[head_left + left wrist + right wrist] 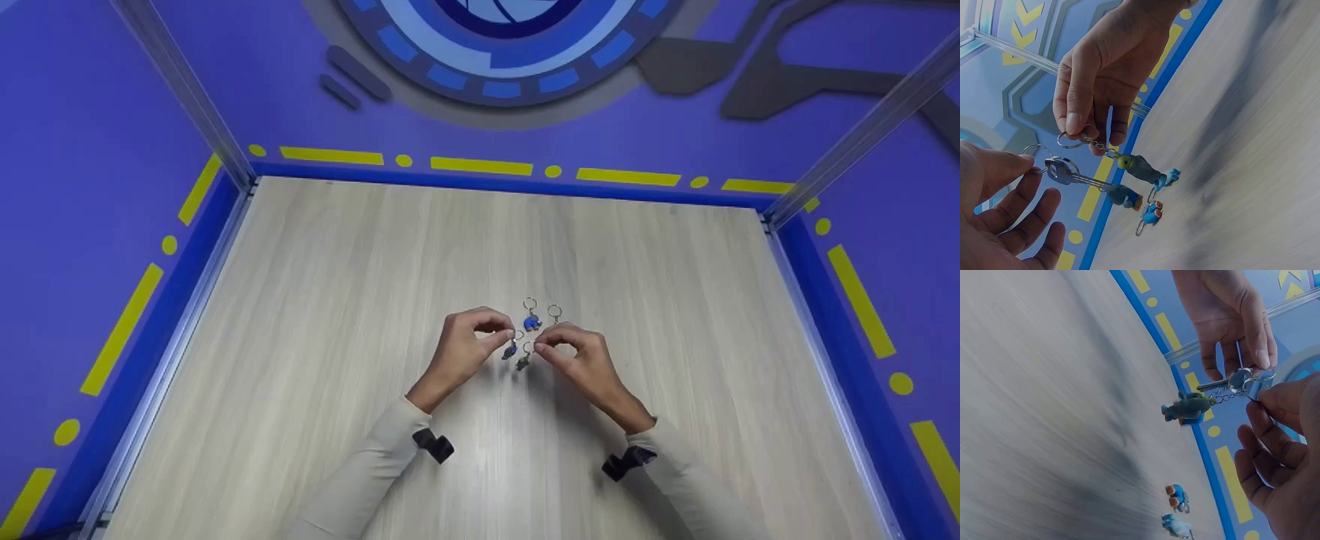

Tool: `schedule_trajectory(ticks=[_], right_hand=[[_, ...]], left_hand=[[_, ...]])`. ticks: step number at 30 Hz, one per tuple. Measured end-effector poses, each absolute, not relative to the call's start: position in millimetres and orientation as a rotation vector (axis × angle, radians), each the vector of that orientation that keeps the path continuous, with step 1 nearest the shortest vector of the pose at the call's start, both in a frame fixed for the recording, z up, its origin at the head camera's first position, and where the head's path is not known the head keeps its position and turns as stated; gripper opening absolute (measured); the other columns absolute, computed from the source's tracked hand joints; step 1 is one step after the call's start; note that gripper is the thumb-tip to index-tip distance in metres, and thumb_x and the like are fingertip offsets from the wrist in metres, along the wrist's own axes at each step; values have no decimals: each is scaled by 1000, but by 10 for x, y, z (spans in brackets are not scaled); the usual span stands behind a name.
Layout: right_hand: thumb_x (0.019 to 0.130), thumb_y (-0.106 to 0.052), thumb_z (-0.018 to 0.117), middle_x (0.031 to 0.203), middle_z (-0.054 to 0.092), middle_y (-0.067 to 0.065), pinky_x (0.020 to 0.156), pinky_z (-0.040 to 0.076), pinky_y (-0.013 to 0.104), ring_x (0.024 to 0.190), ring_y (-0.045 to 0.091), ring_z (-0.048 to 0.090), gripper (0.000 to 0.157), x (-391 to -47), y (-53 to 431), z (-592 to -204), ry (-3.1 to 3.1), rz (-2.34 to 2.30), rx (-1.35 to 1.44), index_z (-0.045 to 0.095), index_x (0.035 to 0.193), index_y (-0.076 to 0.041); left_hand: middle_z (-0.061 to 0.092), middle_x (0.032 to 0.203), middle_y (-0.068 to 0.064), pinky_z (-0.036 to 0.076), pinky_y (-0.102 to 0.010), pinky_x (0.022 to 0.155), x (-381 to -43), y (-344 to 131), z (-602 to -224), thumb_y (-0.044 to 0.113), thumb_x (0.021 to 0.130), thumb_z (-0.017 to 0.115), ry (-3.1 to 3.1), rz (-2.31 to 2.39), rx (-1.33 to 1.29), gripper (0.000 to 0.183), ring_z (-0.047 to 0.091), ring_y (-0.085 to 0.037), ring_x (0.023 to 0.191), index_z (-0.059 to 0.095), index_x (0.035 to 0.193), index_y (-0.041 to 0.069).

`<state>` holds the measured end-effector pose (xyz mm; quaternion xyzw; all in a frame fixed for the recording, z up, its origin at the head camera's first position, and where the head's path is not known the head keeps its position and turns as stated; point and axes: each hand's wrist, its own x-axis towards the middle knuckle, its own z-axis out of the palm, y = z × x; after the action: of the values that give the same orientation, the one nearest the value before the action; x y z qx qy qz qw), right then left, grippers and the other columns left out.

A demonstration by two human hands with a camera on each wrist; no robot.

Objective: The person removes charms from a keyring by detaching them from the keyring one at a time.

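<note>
Close together over the table, both hands hold keychains. My left hand [469, 349] pinches a metal ring [1036, 151] between thumb and forefinger. From that ring hang a silver key [1061, 171] and a small blue figurine [1122, 197] with an orange end. My right hand [585, 360] pinches the split ring [1255, 389] of a second keychain. Its short chain leads to a grey-green figurine [1188, 406]. In the right wrist view, the key overlaps this chain. The other fingers of both hands are loosely bent.
Beyond the hands, a blue keychain [532, 322] lies on the pale wooden table [337, 300]. Another keychain's ring [555, 310] shows beside it, its figurine hidden by my right hand in the head view. Blue panels [480, 135] with yellow marks border the table.
</note>
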<state>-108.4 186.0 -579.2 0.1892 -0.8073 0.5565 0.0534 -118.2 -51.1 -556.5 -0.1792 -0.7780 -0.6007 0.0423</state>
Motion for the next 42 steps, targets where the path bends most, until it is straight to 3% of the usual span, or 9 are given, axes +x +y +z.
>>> schedule_trajectory(ticks=[3,7,11,16,22,26,35,42], right_hand=[[93,15,77,91,78,14,85,55,22,88,13,71,11,-1096,1833,-5835,-2467,1710,551,80,94,5],[95,11,78,93,78,18,84,54,20,87,11,70,9,-1126,1821,-5904,-2484,1732,552,81,96,2],[95,5,82,95,80,10,81,55,26,88,12,70,9,-1182,1814,-5956,-2498,1672,593,83,97,-4],[96,0,83,95,80,3,81,59,38,89,15,71,5,-1292,1783,-5988,-2517,1591,641,84,97,-5],[98,-3,82,96,80,0,84,59,44,91,18,71,6,-1458,1707,-6009,-2573,1510,667,84,100,-9],[98,-1,81,94,79,5,83,58,46,91,22,70,6,-1569,1652,-6027,-2585,1446,702,83,101,-6],[99,-1,79,100,80,11,93,56,49,102,32,69,5,-1821,1506,-6016,-2686,1303,754,83,99,-2],[96,-2,79,98,79,12,96,51,49,104,33,64,5,-1948,1440,-6080,-2753,1214,692,84,98,-1]], left_hand=[[81,97,-2,63,-45,91,-1189,-529,-5565,3,96,84,-2377,-1853,-531,7,77,-18,93,84,97,11],[81,97,-3,62,-39,91,-1182,-553,-5564,4,97,84,-2384,-1852,-519,6,77,-16,93,83,97,11],[81,98,-4,61,-34,90,-1172,-578,-5575,3,98,82,-2399,-1835,-519,8,75,-14,92,83,97,11],[80,98,-1,61,-34,90,-1159,-606,-5593,4,98,82,-2429,-1811,-522,9,74,-11,92,83,97,13],[79,96,3,62,-39,91,-1152,-622,-5612,5,98,83,-2425,-1806,-534,7,73,-11,92,83,98,12],[79,97,6,62,-48,91,-1147,-627,-5625,4,98,82,-2409,-1833,-535,7,73,-12,93,83,98,11],[80,97,-1,61,-53,91,-1138,-610,-5625,1,97,82,-2412,-1827,-530,7,72,-14,93,83,96,8],[79,95,2,62,-42,90,-1146,-593,-5655,2,96,83,-2428,-1816,-561,5,72,-12,92,83,95,6]])
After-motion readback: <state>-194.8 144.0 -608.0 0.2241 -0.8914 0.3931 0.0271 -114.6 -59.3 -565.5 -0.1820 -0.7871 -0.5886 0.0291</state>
